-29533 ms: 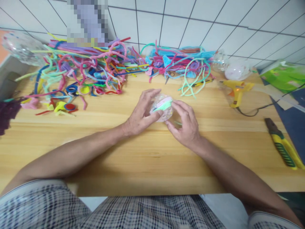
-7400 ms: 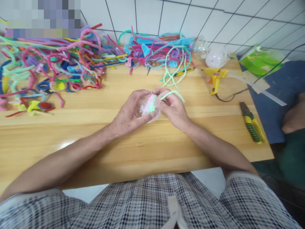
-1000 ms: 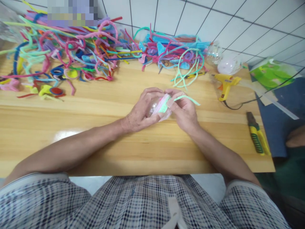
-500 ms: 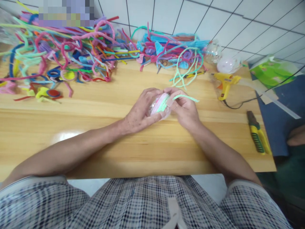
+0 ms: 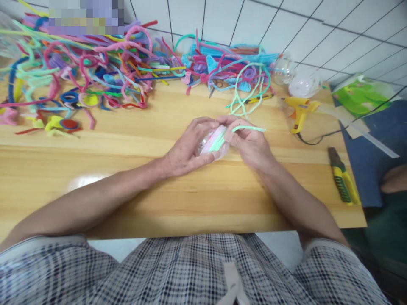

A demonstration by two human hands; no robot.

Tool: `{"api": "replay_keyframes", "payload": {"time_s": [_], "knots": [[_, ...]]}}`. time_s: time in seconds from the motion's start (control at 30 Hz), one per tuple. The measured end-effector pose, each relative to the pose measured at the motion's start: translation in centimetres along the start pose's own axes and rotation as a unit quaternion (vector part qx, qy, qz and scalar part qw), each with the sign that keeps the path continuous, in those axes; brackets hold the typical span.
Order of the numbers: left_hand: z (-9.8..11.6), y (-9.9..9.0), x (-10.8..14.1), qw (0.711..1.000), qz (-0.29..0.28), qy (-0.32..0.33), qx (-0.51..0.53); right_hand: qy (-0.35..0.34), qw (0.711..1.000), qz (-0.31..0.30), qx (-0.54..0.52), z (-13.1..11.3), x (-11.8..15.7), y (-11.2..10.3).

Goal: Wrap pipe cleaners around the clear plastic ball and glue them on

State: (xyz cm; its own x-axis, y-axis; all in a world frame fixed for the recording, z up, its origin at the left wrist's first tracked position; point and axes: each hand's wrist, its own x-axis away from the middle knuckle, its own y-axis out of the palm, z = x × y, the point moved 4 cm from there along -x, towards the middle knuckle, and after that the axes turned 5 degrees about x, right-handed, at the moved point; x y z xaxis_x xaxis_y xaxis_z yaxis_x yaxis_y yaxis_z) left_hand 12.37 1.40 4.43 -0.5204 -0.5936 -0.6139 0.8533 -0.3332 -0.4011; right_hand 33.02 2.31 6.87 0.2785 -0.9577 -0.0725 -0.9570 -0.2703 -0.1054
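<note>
A clear plastic ball (image 5: pixel 206 146), banded with pale pink and mint fuzzy stems, is held just over the middle of the wooden table. My left hand (image 5: pixel 187 148) wraps round its left side, thumb along the near edge. On the ball's right side, my right hand (image 5: pixel 249 142) pinches a mint green pipe cleaner (image 5: pixel 251 128). That stem's free end sticks out to the right above the fingers, while its other part runs toward the band. My right fingertips hide where the stem meets the ball.
Heaps of coloured pipe cleaners (image 5: pixel 85 63) line the back, with loose mint stems (image 5: pixel 244 91) nearer. At right are clear balls (image 5: pixel 302 84), a yellow glue gun (image 5: pixel 300 112) with a cord, and pliers (image 5: pixel 341 178). Part of another person (image 5: pixel 396 180) shows at the far right.
My right hand has shifted slightly to the right, away from the ball, still pinching the mint stem. More of the band shows. My left hand keeps its hold.
</note>
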Motion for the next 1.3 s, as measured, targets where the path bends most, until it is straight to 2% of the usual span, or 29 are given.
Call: {"api": "replay_keyframes", "payload": {"time_s": [0.23,0.43,0.53,0.9,1.17,1.3], "knots": [[-0.1,-0.1,0.2,1.0,0.006,-0.008,-0.001,-0.022,0.999,0.045,-0.005,0.8,0.2,0.6],[0.6,-0.2,-0.3,0.997,0.018,-0.076,-0.008,-0.025,0.997,0.062,0.024,0.6,0.5,1.0],[0.9,-0.2,-0.5,0.996,0.028,-0.089,-0.009,-0.026,0.998,0.058,0.016,0.7,0.5,1.1],[0.8,-0.7,-0.2,0.999,0.015,-0.042,0.006,-0.037,0.998,0.041,0.004,0.5,0.3,-0.1],[0.5,-0.4,0.1,0.999,0.029,-0.032,-0.001,-0.035,0.997,0.053,0.045,0.6,0.5,0.4],[0.7,-0.3,0.1,0.998,0.028,-0.049,-0.005,-0.043,0.995,0.06,0.06,0.4,0.9,0.7]]}}
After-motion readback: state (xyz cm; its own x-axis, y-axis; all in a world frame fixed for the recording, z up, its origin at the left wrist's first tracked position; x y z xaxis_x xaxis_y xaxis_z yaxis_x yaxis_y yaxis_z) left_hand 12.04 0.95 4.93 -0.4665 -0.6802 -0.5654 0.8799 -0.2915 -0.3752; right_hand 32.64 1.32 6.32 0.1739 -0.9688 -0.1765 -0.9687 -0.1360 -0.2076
